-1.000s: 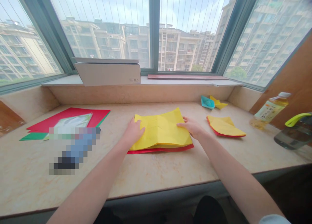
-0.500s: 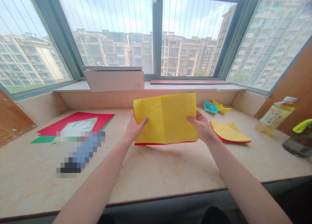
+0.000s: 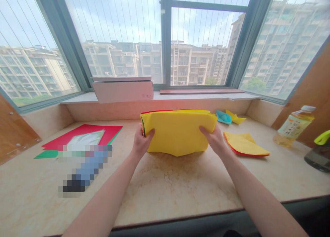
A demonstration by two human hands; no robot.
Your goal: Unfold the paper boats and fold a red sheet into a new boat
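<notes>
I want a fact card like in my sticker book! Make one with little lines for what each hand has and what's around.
Left hand: grips one side of the paper stack
Right hand: grips the other side
Stack colors: yellow facing us, red and green at the edges
On the left: red paper, a clear packet, something blurred out
On the right: paper pile, yellow on top, red below
Behind that pile: blue boat, yellow boat
Far right: drink bottle, white cap
On the windowsill: white box
</notes>
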